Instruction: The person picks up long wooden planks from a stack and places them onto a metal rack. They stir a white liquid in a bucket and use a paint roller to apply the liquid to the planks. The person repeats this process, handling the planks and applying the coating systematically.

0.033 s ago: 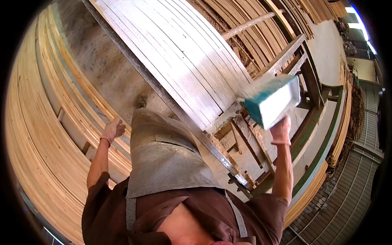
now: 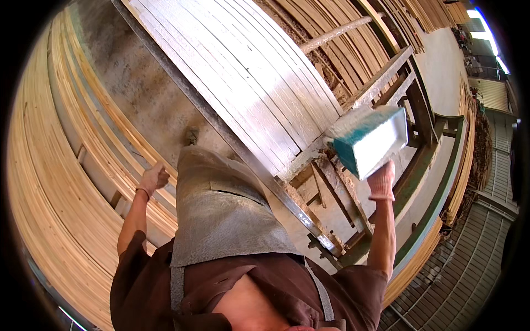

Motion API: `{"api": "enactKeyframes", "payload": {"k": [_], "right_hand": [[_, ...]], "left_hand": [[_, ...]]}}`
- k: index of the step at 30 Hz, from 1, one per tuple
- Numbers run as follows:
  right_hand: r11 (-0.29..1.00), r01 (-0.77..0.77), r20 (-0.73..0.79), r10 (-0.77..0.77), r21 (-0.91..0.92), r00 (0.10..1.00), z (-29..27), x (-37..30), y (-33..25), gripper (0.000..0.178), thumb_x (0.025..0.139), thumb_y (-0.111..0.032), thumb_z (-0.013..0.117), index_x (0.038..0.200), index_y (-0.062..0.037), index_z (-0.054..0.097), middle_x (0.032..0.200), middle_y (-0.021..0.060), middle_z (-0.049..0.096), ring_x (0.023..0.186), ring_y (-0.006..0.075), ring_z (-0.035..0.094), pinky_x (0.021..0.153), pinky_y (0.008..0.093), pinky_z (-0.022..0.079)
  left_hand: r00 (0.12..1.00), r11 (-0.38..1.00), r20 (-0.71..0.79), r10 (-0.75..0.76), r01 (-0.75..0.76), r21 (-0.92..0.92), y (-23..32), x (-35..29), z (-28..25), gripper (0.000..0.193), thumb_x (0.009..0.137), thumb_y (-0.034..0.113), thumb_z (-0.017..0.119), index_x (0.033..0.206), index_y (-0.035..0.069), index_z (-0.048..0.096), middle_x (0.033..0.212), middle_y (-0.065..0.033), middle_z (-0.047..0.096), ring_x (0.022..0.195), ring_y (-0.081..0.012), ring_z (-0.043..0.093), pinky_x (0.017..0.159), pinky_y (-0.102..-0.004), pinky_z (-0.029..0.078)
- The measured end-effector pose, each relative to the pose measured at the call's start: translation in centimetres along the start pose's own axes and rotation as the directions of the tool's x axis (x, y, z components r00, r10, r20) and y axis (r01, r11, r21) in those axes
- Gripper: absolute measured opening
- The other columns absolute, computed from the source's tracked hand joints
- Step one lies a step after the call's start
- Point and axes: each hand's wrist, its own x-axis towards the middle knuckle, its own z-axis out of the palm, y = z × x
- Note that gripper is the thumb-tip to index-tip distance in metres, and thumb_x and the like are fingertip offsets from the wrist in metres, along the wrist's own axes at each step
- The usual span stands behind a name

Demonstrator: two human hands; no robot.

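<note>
My right hand (image 2: 381,181), in a pinkish glove, grips a box-shaped teal-and-white container (image 2: 380,148) from its near side. The container is tilted over the near right end of a row of narrow boards (image 2: 237,71) coated shiny white; motion blurs its far edge. Whether it touches the boards I cannot tell. My left hand (image 2: 153,179), gloved too, hangs over long bare wooden strips (image 2: 105,160) on my left. Its fingers are curled in, with nothing visible in them.
A metal rail (image 2: 221,129) edges the coated boards. Beyond their end stands a crusted frame (image 2: 342,187) with gaps. Green metal beams (image 2: 436,193) run along the right. More wooden strips (image 2: 353,44) lie at the far side. A grey apron (image 2: 232,215) covers my front.
My right hand has moved slightly nearer to me, and the container has shifted a little with it. My left hand has barely moved.
</note>
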Motion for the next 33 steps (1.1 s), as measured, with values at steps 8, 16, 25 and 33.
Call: {"api": "enactKeyframes", "payload": {"k": [8, 16, 25, 33], "right_hand": [[0.883, -0.034, -0.067, 0.074, 0.468, 0.995, 10.0, -9.0, -0.8, 0.047, 0.097, -0.034, 0.05, 0.136, -0.0104, 0.06, 0.133, 0.0066, 0.064, 0.121, 0.0263, 0.058, 0.094, 0.0452, 0.047], [0.995, 0.044, 0.382, -0.077, 0.094, 0.921, -7.2, -0.6, -14.4, 0.048, 0.101, -0.036, 0.048, 0.141, -0.0102, 0.057, 0.143, 0.0095, 0.058, 0.131, 0.0271, 0.052, 0.106, 0.0391, 0.041], [0.791, -0.089, 0.163, -0.014, 0.606, 0.987, 1.5, -15.4, -11.6, 0.05, 0.104, -0.034, 0.038, 0.147, -0.0107, 0.047, 0.148, 0.0089, 0.053, 0.14, 0.0288, 0.044, 0.118, 0.0416, 0.031], [0.987, -0.008, 0.376, -0.053, 0.159, 0.925, -3.9, -10.9, -14.9, 0.052, 0.102, -0.035, 0.04, 0.146, -0.0109, 0.05, 0.15, 0.0068, 0.053, 0.142, 0.0244, 0.044, 0.116, 0.0409, 0.033]], "left_hand": [[0.981, 0.982, 0.051, -0.187, 0.185, 0.044, -4.1, -1.0, -0.6, 0.045, 0.089, 0.049, 0.061, 0.095, 0.004, 0.06, 0.076, -0.007, 0.064, 0.057, -0.0173, 0.056, 0.051, -0.0307, 0.045], [0.982, 0.987, 0.168, -0.084, 0.059, 0.151, 0.4, 3.3, -3.0, 0.048, 0.091, 0.054, 0.062, 0.096, 0.007, 0.067, 0.079, -0.005, 0.067, 0.063, -0.0154, 0.059, 0.059, -0.0289, 0.047], [0.991, 0.993, 0.133, -0.019, 0.034, -0.114, 0.9, 8.4, -8.7, 0.048, 0.096, 0.051, 0.061, 0.102, 0.003, 0.066, 0.072, -0.003, 0.061, 0.056, -0.0182, 0.056, 0.054, -0.0325, 0.048], [0.984, 0.988, 0.095, -0.153, 0.155, -0.01, -0.4, 5.2, -12.1, 0.049, 0.09, 0.051, 0.062, 0.098, 0.003, 0.064, 0.077, -0.0106, 0.068, 0.06, -0.0229, 0.063, 0.06, -0.0341, 0.052]]}}
